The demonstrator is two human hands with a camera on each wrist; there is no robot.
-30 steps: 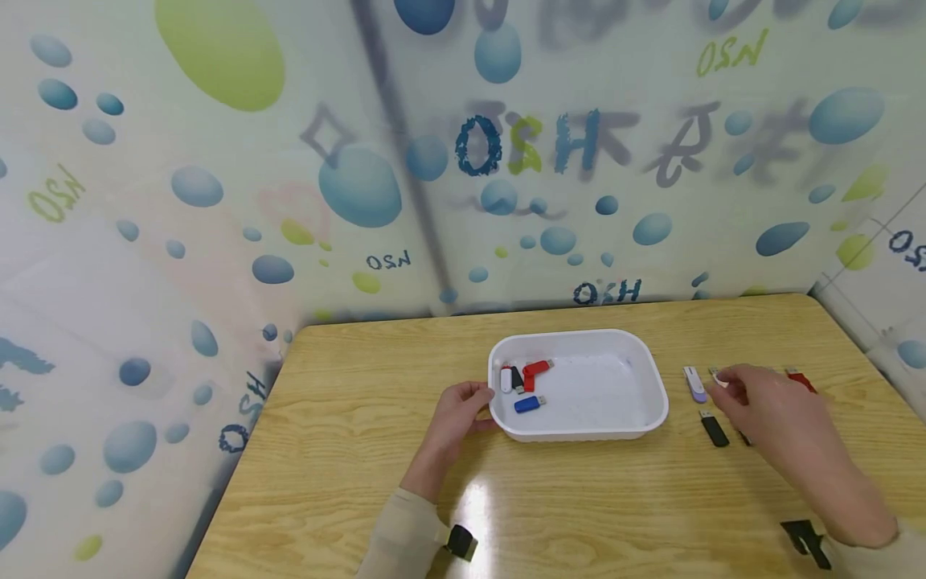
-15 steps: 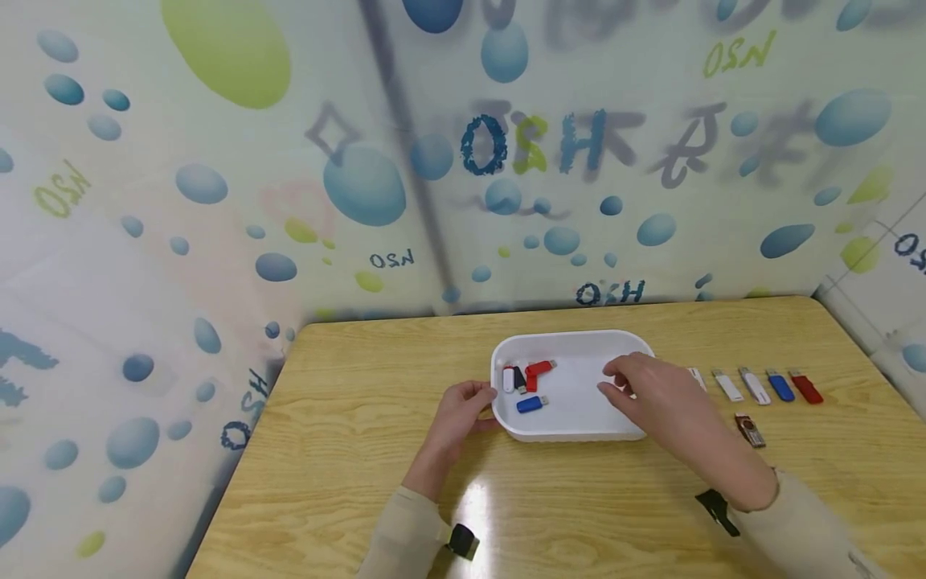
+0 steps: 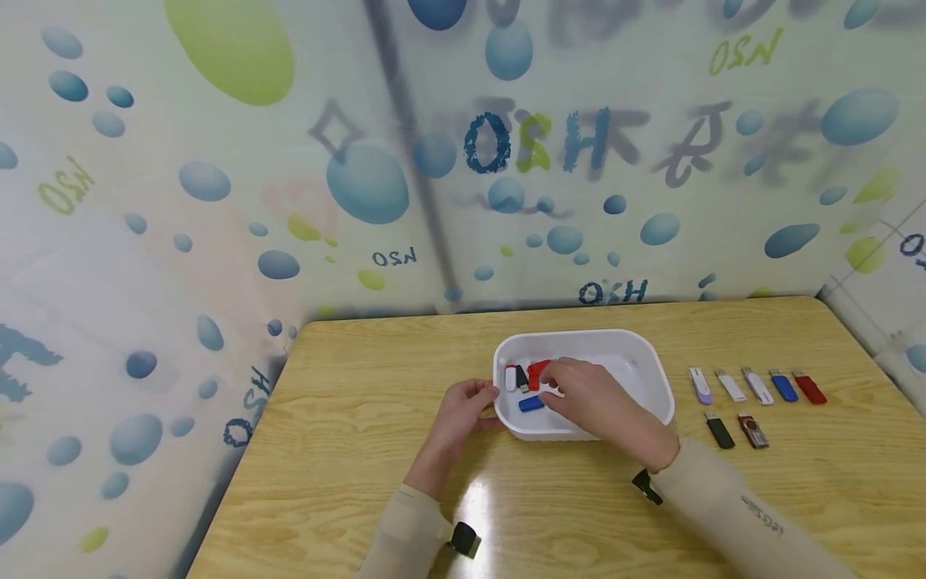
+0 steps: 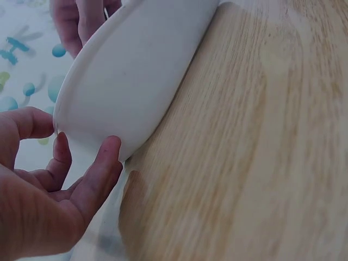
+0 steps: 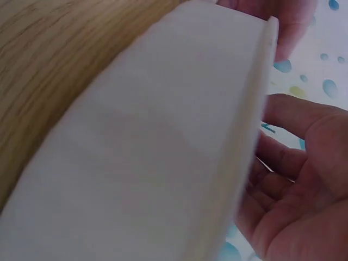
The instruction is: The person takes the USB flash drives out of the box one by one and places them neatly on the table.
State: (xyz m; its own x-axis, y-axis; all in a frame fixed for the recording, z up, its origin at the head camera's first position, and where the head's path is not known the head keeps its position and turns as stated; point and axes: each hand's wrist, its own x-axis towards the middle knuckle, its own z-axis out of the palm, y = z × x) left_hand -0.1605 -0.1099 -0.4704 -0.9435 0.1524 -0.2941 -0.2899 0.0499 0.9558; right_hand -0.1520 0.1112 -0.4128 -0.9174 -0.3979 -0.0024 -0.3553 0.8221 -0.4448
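Note:
My left hand point(image 3: 463, 408) grips the left end of a white plastic tray point(image 3: 661, 386); in the left wrist view the thumb and fingers are at its rim and outer wall. Over the tray's left half is my right hand point(image 3: 596, 402), thumb and index finger apart, close to a blue USB stick point(image 3: 530, 404) and red USB sticks point(image 3: 534, 372). A white USB stick point(image 3: 510, 378) and a black USB stick point(image 3: 522, 378) lie beside them. In the right wrist view the tray wall hides the right fingertips.
Right of the tray, a row on the wooden table point(image 3: 362, 450) holds a white-and-purple USB stick point(image 3: 700, 386), white ones, a blue one point(image 3: 784, 386) and a red one point(image 3: 809, 388). Below lie a black one point(image 3: 719, 431) and a brown one point(image 3: 753, 431). A patterned wall point(image 3: 434, 201) stands behind.
My right hand has moved left from the USB sticks on the table to the tray's left half, uncovering the sticks on the right. The left hand has stayed on the tray.

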